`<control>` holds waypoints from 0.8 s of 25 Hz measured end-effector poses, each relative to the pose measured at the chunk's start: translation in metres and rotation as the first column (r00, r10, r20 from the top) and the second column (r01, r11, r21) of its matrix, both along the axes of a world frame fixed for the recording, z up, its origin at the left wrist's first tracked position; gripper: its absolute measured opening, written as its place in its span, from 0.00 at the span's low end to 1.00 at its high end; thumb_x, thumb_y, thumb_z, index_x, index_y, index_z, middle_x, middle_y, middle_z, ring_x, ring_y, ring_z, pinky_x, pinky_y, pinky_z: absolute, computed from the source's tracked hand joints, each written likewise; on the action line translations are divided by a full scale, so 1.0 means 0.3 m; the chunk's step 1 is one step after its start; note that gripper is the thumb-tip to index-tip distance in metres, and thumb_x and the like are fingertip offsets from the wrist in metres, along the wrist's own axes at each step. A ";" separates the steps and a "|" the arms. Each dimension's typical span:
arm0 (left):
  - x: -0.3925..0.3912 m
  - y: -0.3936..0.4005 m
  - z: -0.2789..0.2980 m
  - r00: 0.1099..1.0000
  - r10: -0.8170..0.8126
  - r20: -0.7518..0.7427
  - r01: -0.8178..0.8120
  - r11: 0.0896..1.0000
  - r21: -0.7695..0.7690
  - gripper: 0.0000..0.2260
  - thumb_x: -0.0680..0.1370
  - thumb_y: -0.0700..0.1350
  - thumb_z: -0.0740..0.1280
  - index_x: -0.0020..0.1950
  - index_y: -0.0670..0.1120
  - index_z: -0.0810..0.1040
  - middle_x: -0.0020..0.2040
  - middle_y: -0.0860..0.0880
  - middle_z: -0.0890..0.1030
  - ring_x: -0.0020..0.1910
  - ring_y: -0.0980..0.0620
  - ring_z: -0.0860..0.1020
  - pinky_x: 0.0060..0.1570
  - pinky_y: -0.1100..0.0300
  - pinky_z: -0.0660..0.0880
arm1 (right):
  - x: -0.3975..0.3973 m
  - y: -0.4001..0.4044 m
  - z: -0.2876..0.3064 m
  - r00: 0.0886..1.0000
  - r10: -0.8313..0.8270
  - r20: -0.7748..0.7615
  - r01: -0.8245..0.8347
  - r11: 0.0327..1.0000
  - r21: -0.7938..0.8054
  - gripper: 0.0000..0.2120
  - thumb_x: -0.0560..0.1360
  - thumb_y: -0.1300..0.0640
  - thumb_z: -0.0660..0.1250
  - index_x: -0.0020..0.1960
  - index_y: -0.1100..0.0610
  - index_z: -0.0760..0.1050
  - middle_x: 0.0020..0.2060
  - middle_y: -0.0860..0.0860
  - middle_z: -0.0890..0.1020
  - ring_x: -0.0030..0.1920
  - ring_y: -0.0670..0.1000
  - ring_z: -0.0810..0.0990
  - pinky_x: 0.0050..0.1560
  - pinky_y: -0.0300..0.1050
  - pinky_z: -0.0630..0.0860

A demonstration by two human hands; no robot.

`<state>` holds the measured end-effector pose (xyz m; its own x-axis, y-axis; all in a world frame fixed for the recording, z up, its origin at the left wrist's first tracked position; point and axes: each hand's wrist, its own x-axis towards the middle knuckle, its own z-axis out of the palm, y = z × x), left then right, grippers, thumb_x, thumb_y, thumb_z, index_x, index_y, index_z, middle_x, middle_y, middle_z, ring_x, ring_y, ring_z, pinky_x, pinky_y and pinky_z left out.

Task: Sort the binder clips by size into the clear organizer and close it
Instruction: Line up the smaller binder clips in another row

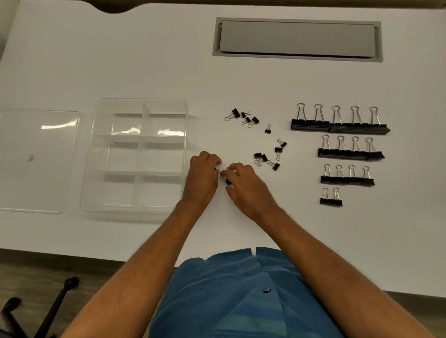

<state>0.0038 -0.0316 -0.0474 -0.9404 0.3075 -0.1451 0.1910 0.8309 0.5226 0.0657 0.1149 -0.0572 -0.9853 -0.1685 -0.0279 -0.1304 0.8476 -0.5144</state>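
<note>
Black small binder clips just right of both hands, left hand and right hand each pinching one.

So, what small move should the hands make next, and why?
Probably carry the small clips that both hands, left hand and right hand, pinch over to the clear organizer and drop them into one compartment. Every compartment looks empty, and more small clips lie loose on the desk.
</note>
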 end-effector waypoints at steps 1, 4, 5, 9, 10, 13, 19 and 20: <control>-0.004 0.003 0.002 1.000 0.008 0.007 -0.008 1.000 -0.009 0.11 0.79 0.36 0.67 0.60 0.44 0.77 0.57 0.45 0.77 0.55 0.47 0.71 0.52 0.57 0.73 | -0.003 0.002 -0.012 0.999 0.039 -0.025 -0.038 0.998 0.044 0.13 0.76 0.63 0.70 0.61 0.58 0.79 0.58 0.57 0.78 0.52 0.57 0.77 0.39 0.50 0.80; -0.007 0.009 -0.002 0.999 0.036 0.016 -0.035 0.999 -0.012 0.10 0.79 0.40 0.68 0.60 0.44 0.77 0.56 0.45 0.77 0.54 0.47 0.73 0.49 0.60 0.70 | -0.015 0.012 -0.023 0.996 0.091 -0.017 -0.089 0.991 0.097 0.09 0.76 0.63 0.70 0.56 0.58 0.79 0.54 0.56 0.78 0.49 0.56 0.77 0.34 0.50 0.78; -0.004 0.010 -0.003 0.999 0.045 0.020 -0.045 0.999 0.003 0.09 0.79 0.41 0.68 0.60 0.44 0.78 0.56 0.45 0.77 0.53 0.47 0.73 0.49 0.61 0.70 | -0.018 0.016 -0.020 0.995 0.098 -0.010 -0.096 0.991 0.094 0.08 0.77 0.63 0.69 0.56 0.58 0.79 0.54 0.56 0.78 0.48 0.55 0.76 0.33 0.51 0.78; 0.012 0.018 -0.001 0.997 0.070 0.020 -0.071 0.995 0.064 0.06 0.79 0.43 0.69 0.54 0.44 0.78 0.50 0.47 0.75 0.48 0.50 0.74 0.45 0.58 0.74 | -0.035 0.036 -0.001 0.993 0.116 0.004 -0.116 0.991 0.069 0.07 0.80 0.62 0.65 0.57 0.58 0.76 0.51 0.54 0.76 0.46 0.53 0.74 0.34 0.51 0.76; 0.010 0.019 -0.001 0.996 0.079 0.032 -0.081 0.994 0.077 0.05 0.78 0.43 0.70 0.53 0.45 0.78 0.49 0.47 0.75 0.47 0.51 0.73 0.45 0.57 0.74 | -0.045 0.046 0.007 0.994 0.108 0.012 -0.109 0.993 0.055 0.07 0.80 0.62 0.64 0.58 0.58 0.76 0.51 0.53 0.76 0.46 0.52 0.74 0.35 0.51 0.77; -0.006 0.012 -0.009 0.990 0.099 0.098 -0.111 0.986 0.121 0.09 0.77 0.43 0.72 0.55 0.45 0.78 0.51 0.48 0.75 0.48 0.51 0.74 0.48 0.59 0.74 | -0.104 0.093 0.044 0.998 0.042 0.038 -0.042 0.999 -0.006 0.07 0.81 0.60 0.65 0.58 0.58 0.76 0.54 0.51 0.75 0.45 0.51 0.77 0.40 0.49 0.79; -0.023 0.015 -0.027 0.987 0.124 0.107 -0.136 0.984 0.117 0.06 0.78 0.39 0.70 0.55 0.45 0.79 0.51 0.48 0.75 0.49 0.49 0.76 0.49 0.58 0.77 | -0.312 0.201 0.108 0.996 -0.050 0.075 0.053 0.998 -0.038 0.07 0.78 0.59 0.67 0.56 0.56 0.75 0.56 0.50 0.75 0.47 0.49 0.80 0.45 0.46 0.78; -0.024 0.017 -0.030 0.985 0.136 0.109 -0.149 0.981 0.124 0.06 0.78 0.39 0.70 0.55 0.46 0.79 0.51 0.48 0.75 0.49 0.49 0.75 0.49 0.57 0.77 | -0.353 0.216 0.108 0.997 -0.040 0.066 0.040 0.999 -0.006 0.06 0.78 0.60 0.66 0.55 0.56 0.76 0.54 0.50 0.75 0.47 0.51 0.79 0.45 0.48 0.78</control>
